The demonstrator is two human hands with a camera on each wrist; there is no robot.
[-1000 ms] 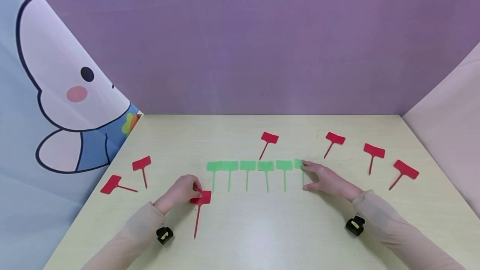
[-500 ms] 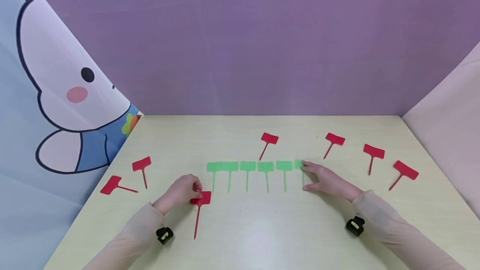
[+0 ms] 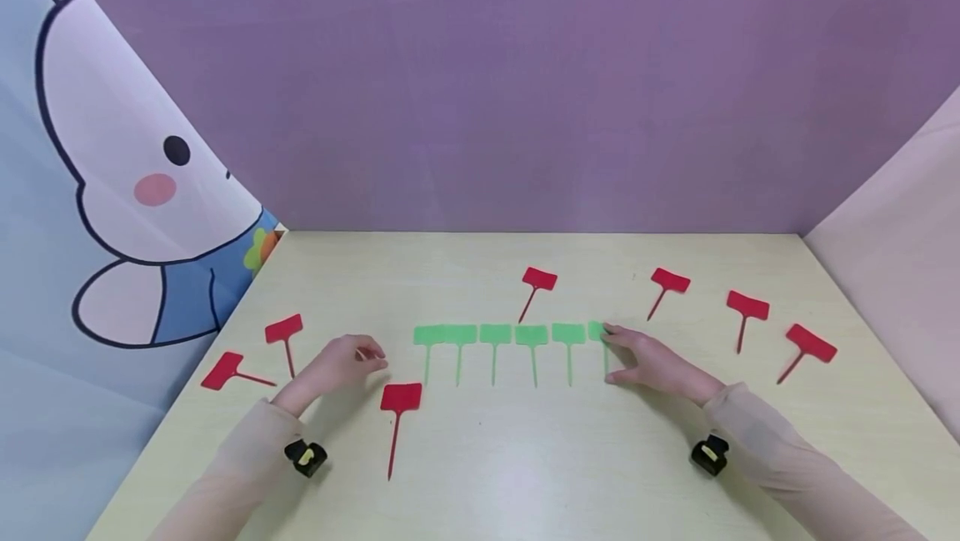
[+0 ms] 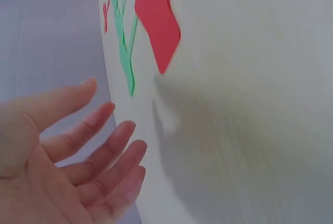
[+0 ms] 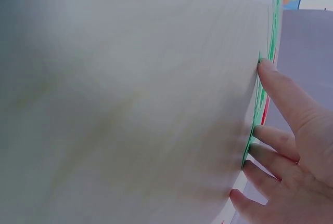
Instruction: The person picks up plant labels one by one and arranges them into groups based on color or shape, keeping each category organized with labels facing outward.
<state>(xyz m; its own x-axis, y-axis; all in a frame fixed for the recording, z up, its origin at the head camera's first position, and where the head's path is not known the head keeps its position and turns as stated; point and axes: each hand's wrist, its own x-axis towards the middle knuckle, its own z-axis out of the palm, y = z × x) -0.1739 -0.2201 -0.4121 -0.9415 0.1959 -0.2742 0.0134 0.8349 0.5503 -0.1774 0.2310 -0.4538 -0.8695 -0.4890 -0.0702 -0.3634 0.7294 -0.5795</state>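
A red plant label point(image 3: 401, 397) lies flat on the table, its stem pointing toward me. My left hand point(image 3: 341, 366) hovers just behind and left of it, fingers apart and holding nothing; the left wrist view shows the palm and loosely spread fingers above the surface. Several green plant labels point(image 3: 495, 333) lie side by side in a row across the middle, stems toward me. At the row's right end my right hand point(image 3: 651, 364) touches the last green label point(image 3: 596, 330), fingers on its head and thumb near the stem's tip, partly covering it.
Two red labels point(image 3: 283, 328) lie at the left of the table point(image 3: 525, 466). Another red label point(image 3: 540, 278) sits behind the green row, and several more point(image 3: 748, 304) are scattered at the right. A purple cloth point(image 3: 480, 91) rises along the back edge.
My left hand has let go of the front red label and moved up and left from it. That label stays where it was. The right hand has not moved.
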